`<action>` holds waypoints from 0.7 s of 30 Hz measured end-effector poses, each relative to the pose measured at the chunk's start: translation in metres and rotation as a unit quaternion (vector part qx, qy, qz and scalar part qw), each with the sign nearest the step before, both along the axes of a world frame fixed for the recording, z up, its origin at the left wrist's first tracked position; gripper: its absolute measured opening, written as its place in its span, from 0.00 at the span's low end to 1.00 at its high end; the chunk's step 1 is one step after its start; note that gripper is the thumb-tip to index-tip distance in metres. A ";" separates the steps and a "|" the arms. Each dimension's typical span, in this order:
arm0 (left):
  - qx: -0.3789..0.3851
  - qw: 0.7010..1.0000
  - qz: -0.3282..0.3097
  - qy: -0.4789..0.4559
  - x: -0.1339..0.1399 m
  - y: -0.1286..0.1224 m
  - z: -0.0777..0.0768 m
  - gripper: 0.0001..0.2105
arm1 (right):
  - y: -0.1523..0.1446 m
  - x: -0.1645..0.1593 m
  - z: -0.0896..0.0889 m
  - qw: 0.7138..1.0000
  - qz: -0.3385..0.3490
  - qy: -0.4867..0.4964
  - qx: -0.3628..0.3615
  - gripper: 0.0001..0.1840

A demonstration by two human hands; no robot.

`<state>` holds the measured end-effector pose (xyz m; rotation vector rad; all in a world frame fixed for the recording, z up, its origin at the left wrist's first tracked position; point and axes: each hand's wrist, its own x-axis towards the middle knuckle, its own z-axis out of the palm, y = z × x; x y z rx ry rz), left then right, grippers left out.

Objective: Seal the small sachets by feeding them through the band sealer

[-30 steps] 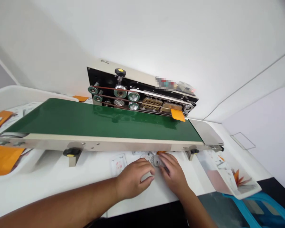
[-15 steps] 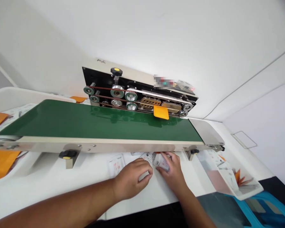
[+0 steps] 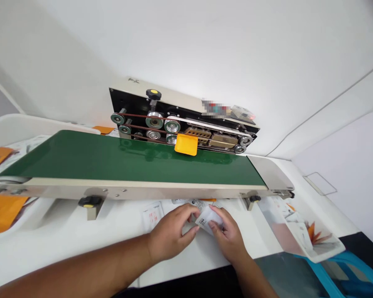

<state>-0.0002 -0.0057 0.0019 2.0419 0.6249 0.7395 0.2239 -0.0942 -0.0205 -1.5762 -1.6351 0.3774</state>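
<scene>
My right hand (image 3: 228,236) pinches a small white printed packet (image 3: 207,218), thumb on top, over the table in front of the conveyor. My left hand (image 3: 177,229) is open, its thumb and forefinger parted around the packet's left corner; whether they touch it is hard to tell. Behind the hands lie more printed packets (image 3: 196,203), partly under the conveyor's edge. Another white packet with red print (image 3: 152,215) lies left of my left hand. A yellow-orange packet (image 3: 186,145) sticks out from the band sealer (image 3: 217,132), above the green belt.
The green conveyor belt (image 3: 90,161) runs across the table beyond my hands, with black knobs (image 3: 91,201) on its front. A white bin (image 3: 46,211) with orange and white packets stands at left. A clear bin (image 3: 323,248) of packets is at right, near a blue stool (image 3: 345,265).
My right hand has drawn the white packet nearer and turned it toward my left hand, whose fingers have spread around its corner. The yellow-orange packet has travelled left along the sealer.
</scene>
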 end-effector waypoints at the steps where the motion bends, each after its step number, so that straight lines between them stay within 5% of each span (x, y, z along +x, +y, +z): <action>1: -0.023 1.000 0.003 0.009 0.000 0.000 -0.001 0.16 | -0.001 -0.003 -0.001 1.000 0.005 0.011 -0.006 0.21; 4: -0.071 0.997 -0.014 0.033 0.002 0.001 -0.004 0.22 | -0.002 -0.009 -0.006 0.999 0.016 0.035 -0.011 0.22; 13: -0.087 0.996 -0.009 0.034 0.002 0.003 0.001 0.08 | -0.002 -0.015 -0.007 0.994 0.007 0.102 -0.044 0.20; 19: -0.126 0.992 -0.011 -0.021 0.002 0.004 -0.001 0.11 | 0.002 0.011 0.047 0.983 0.079 0.049 -0.161 0.15; 21: -0.131 0.991 -0.014 -0.033 0.002 0.003 -0.004 0.15 | 0.012 0.039 0.073 0.988 0.035 0.068 -0.135 0.14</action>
